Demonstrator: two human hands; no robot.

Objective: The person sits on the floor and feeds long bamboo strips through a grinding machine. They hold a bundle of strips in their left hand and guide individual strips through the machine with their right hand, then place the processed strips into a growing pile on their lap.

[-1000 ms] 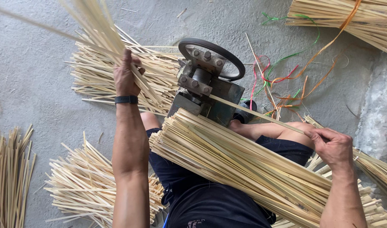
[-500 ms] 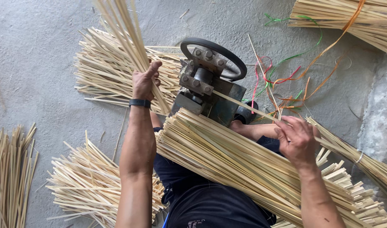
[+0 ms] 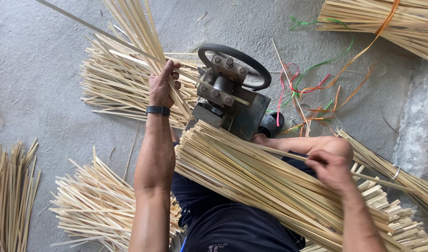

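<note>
While pale, flat bamboo strips [image 3: 270, 182] lie bundled across the lap, straight-edged and dry-looking, the left hand [image 3: 161, 86] has its fingers [image 3: 173, 74] closed around a fanned sheaf of strips [image 3: 139, 35] that rises up and away from them. Just right of those fingers stands a grey metal machine [image 3: 228, 95], bolted and blocky, with a dark ringed wheel [image 3: 235, 60] on top. The right hand [image 3: 333, 165] has its fingers pinched together on a single strip [image 3: 279, 154], thin and long, which runs from them toward the machine over the bundle. Beyond the right hand, coloured ribbons [image 3: 316, 88] curl on the rough concrete floor [image 3: 36, 93]. More loose strips lie heaped under the left forearm [image 3: 97, 210].
</note>
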